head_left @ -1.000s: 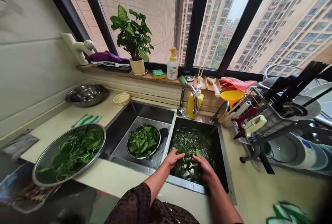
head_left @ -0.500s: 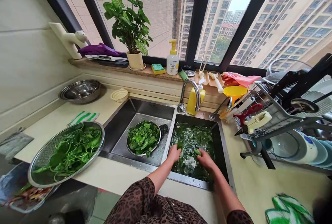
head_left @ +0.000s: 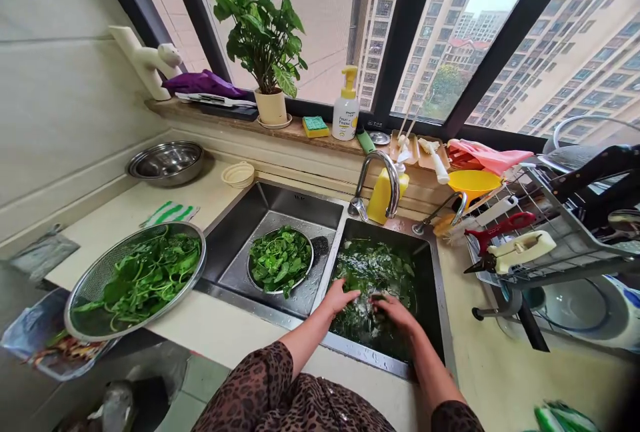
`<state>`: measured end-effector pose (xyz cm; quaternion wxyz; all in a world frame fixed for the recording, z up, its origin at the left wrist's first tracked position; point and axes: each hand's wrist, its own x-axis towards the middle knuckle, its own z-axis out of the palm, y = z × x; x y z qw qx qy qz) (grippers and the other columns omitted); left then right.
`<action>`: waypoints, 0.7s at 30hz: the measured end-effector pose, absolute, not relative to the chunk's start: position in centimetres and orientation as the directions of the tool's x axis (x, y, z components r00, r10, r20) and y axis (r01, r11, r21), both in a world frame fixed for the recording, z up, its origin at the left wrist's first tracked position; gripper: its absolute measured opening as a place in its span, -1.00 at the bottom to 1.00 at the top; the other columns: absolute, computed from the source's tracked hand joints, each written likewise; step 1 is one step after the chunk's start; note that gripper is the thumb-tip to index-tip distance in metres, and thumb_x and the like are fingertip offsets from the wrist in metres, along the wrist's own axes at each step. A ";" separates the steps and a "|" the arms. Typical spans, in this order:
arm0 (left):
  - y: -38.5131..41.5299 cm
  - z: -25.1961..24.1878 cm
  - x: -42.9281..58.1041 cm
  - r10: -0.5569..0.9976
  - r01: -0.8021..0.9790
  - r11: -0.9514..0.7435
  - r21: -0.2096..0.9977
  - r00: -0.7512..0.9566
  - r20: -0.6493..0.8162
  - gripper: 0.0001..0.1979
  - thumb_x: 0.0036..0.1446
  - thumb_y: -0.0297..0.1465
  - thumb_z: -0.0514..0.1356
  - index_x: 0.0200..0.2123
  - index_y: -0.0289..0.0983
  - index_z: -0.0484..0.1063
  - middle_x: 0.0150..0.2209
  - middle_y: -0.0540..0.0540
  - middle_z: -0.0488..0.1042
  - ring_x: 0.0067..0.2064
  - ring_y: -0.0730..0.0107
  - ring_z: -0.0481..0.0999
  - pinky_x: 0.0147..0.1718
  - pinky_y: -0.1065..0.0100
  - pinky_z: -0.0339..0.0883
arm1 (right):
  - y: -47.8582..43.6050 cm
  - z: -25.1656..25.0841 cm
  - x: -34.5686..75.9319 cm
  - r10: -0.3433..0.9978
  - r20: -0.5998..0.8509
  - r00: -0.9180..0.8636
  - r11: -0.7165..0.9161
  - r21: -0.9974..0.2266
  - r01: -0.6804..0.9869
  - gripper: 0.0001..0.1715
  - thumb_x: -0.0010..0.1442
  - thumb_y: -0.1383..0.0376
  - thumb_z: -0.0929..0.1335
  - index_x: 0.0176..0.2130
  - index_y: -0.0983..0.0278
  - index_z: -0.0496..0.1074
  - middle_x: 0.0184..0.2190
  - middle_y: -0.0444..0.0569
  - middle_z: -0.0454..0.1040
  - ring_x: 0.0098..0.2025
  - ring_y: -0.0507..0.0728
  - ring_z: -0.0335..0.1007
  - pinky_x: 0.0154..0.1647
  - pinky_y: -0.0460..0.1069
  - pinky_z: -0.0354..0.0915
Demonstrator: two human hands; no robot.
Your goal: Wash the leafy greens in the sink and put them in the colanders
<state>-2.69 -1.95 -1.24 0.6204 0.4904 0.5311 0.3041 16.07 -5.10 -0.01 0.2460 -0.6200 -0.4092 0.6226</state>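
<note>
Leafy greens (head_left: 375,259) float and lie under the water in the right basin of the steel sink (head_left: 320,299). My left hand (head_left: 340,297) is over the left side of this basin at the water's surface, thumb and fingers apart, with no leaf visible in it. Across from it, my right hand (head_left: 395,312) is low at the water, its fingers loosely bent and spread. A dark leaf seems to lie against its fingertips, though I cannot make out a grip. In the left basin, a round bowl (head_left: 313,265) is heaped with picked green leaves (head_left: 280,259).
A steel colander (head_left: 83,305) of greens rests on the left counter, its edge overhanging a bin with scraps (head_left: 65,352). The curved faucet (head_left: 373,159) rises behind the basins. At right stands a dish rack (head_left: 540,272) with knives and scissors. Bottles and a potted plant (head_left: 273,107) line the sill.
The green leaf pinched in my left hand is gone from it, and its fingers have spread. My right hand's fingers have loosened. Splashing has calmed, and the view has shifted slightly.
</note>
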 end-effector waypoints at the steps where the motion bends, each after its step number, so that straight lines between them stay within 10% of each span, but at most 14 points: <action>1: -2.0 -0.9 -2.7 0.905 0.057 0.333 0.941 0.261 -0.336 -0.52 -0.15 -0.26 0.29 -0.17 -0.45 0.41 -0.26 -0.22 0.49 -0.28 0.29 0.42 -0.24 0.33 0.25 | -5.1 1.1 16.7 0.816 -0.549 -0.183 -0.541 -0.836 0.096 -0.68 -0.02 0.11 0.33 -0.33 0.29 0.42 -0.62 -0.19 0.26 -0.60 -0.05 0.04 -0.58 -0.13 -0.03; 10: -2.6 1.6 -2.4 0.860 -0.281 0.448 0.849 0.394 -0.324 -0.40 -0.27 -0.17 0.35 -0.14 -0.36 0.40 -0.36 -0.05 0.40 -0.44 0.54 0.29 -0.39 0.44 0.13 | -6.5 5.3 16.5 0.761 -0.406 -0.506 -0.549 -0.818 -0.169 -0.59 0.11 0.01 0.26 -0.33 0.31 0.37 -0.63 -0.20 0.17 -0.63 -0.10 -0.10 -0.63 -0.13 -0.21; 21: -2.8 0.8 -3.0 0.775 0.121 0.312 0.942 0.541 -0.326 -0.67 -0.25 -0.19 0.30 -0.52 -0.37 0.42 -0.56 0.05 0.35 -0.46 0.49 0.28 -0.36 0.43 0.12 | -5.8 1.2 17.2 0.689 -0.496 -0.528 -0.584 -0.812 0.000 -0.60 -0.04 0.02 0.38 -0.33 0.28 0.44 -0.54 -0.12 0.38 -0.55 -0.05 0.10 -0.61 -0.15 -0.05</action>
